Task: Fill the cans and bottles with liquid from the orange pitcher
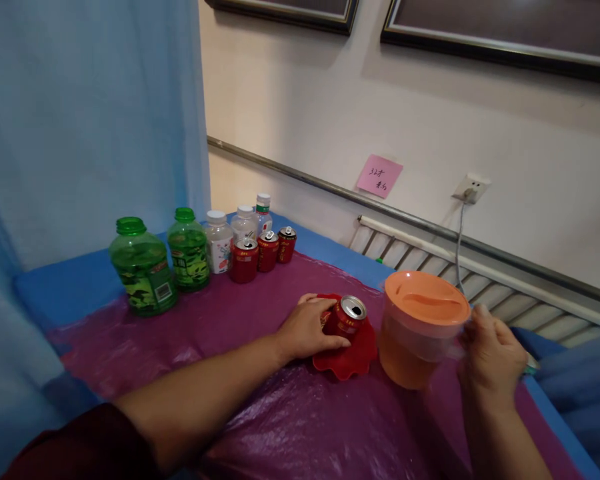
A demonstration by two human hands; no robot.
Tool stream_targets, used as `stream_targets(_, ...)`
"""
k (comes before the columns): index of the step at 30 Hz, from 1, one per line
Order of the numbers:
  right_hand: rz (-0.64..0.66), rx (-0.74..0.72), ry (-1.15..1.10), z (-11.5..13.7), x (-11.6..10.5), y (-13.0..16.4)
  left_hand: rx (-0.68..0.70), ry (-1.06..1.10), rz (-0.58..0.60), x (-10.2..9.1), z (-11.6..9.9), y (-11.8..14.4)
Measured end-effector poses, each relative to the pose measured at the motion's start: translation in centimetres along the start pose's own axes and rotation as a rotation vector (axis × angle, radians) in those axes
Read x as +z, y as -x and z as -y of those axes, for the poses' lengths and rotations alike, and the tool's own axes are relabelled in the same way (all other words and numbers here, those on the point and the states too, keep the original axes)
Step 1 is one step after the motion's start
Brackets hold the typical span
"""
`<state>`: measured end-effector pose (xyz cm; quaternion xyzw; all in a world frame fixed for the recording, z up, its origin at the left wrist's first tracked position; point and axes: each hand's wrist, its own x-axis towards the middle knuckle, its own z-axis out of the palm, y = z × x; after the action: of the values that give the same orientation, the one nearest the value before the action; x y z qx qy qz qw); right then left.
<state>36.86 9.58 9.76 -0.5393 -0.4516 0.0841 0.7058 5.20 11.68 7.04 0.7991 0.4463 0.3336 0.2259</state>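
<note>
My left hand (310, 327) is closed around a red drink can (344, 320), which stands opened on a red wavy-edged mat (347, 360). To the right, my right hand (495, 350) grips the handle side of a clear plastic pitcher (413, 350). An orange lid (427, 298) covers the pitcher, and orange-brown liquid shows inside it. The pitcher is just right of the mat; I cannot tell whether its base touches the table. The handle itself is mostly hidden by my fingers.
Several red cans (244, 261), white-capped bottles (220, 243) and two green bottles (143, 270) stand at the back left. Purple plastic sheeting (280, 413) covers the blue table. Behind are a radiator (405, 243), a metal rail (305, 177) and a plugged-in cable (459, 243). A curtain (90, 107) hangs left.
</note>
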Motion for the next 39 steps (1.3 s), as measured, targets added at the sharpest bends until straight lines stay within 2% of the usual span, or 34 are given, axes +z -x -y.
stream_targets(3, -0.103, 0.174, -0.177, -0.8, 1.0, -0.1, -0.038, 0.015, -0.03, -0.1, -0.1, 0.0)
stream_targets(6, -0.141, 0.228, -0.238, -1.4, 1.6, -0.4, -0.047, 0.02, -0.046, -0.3, -0.4, -0.2)
stream_targets(12, -0.169, 0.221, -0.187, -2.6, 1.2, -1.1, -0.021, 0.04, -0.042, -0.6, -0.8, -0.5)
stream_targets(21, -0.245, 0.086, -0.002, -3.7, 0.1, -2.4, -0.056, -0.036, -0.101, -0.7, -0.4, -0.5)
stream_targets(23, -0.299, 0.057, 0.025, -2.9, 0.1, -2.5, -0.055, -0.047, -0.11, -0.7, -0.2, -0.6)
stream_targets(25, -0.384, -0.031, 0.055, -0.8, 0.0, -2.2, -0.073, -0.052, -0.122, -0.8, -0.1, -0.6)
stream_targets(28, -0.466, -0.332, 0.05, 4.4, 0.3, -0.1, -0.092, -0.046, -0.129, -0.8, -0.2, -0.5)
stream_targets(29, -0.436, -0.411, 0.016, 6.3, 0.6, 0.9, -0.088, -0.041, -0.126, -0.8, -0.2, -0.5)
stream_targets(30, -0.356, -0.429, -0.004, 8.0, 1.0, 2.1, -0.082, -0.035, -0.123, -0.8, -0.3, -0.5)
stream_targets(33, 0.028, -0.346, 0.001, 10.9, 3.0, 5.6, -0.07, -0.03, -0.133, -0.6, -0.3, -0.3)
stream_targets(36, 0.312, -0.213, 0.11, 10.0, 5.3, 8.1, -0.049, -0.026, -0.154, -0.5, -0.2, -0.1)
stream_targets(39, 0.42, -0.092, 0.183, 7.4, 7.3, 9.5, -0.028, -0.015, -0.16, -0.5, 0.0, 0.1)
